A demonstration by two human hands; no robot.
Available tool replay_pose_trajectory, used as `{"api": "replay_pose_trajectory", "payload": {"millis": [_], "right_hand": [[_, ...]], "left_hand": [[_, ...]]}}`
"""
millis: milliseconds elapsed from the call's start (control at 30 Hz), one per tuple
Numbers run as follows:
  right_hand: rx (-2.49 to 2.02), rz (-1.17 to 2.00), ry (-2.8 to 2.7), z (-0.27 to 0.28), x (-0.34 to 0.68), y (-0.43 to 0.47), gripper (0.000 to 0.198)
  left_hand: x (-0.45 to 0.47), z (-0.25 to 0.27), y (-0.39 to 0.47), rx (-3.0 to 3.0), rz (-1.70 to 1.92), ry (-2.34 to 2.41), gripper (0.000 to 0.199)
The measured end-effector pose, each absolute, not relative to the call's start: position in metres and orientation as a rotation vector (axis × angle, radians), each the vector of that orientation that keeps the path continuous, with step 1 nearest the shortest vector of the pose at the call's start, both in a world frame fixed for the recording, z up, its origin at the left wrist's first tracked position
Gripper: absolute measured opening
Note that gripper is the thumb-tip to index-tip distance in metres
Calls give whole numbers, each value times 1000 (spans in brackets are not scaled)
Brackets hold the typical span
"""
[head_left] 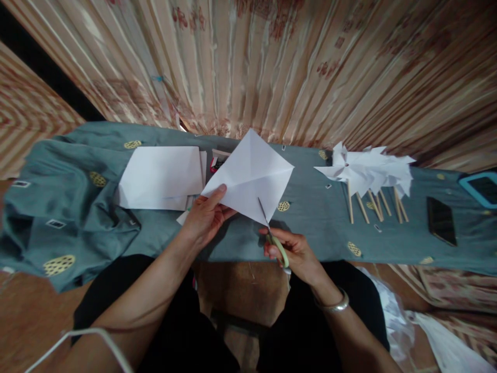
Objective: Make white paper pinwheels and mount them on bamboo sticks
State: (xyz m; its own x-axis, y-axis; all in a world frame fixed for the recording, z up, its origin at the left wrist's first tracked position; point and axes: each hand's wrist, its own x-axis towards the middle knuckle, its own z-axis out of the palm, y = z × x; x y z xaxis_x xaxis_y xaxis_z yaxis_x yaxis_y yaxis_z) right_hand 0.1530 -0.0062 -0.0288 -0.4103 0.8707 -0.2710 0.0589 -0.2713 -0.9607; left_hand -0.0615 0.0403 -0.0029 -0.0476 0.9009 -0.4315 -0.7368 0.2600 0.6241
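Note:
My left hand (207, 215) grips a creased square of white paper (252, 173) by its left corner, thumb on top and fingers beneath. The sheet is turned like a diamond above the cloth. In my right hand (291, 248) is a pair of scissors (280, 250) with light green handles. Their blades point up and away from me at the sheet's near corner, one blade lying over the paper. Whether the other blade is under it I cannot tell.
A stack of white paper (163, 176) lies left on the green patterned cloth (306, 223). A small box (217, 161) is partly hidden behind the sheet. Paper pinwheels (373, 168) on wooden sticks lie right, near a dark phone (441, 220) and a blue-edged device (481, 189). Curtains (272, 67) hang behind.

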Motion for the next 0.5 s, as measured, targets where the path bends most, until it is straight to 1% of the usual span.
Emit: {"api": "replay_pose_trajectory", "payload": {"millis": [267, 500], "right_hand": [[-1186, 1770, -1340, -28, 150, -7, 43], [-1155, 1754, -1373, -29, 152, -5, 45]], "left_hand": [[-62, -2, 40, 216, 1345, 914, 10], [-58, -3, 37, 241, 1326, 880, 14]]}}
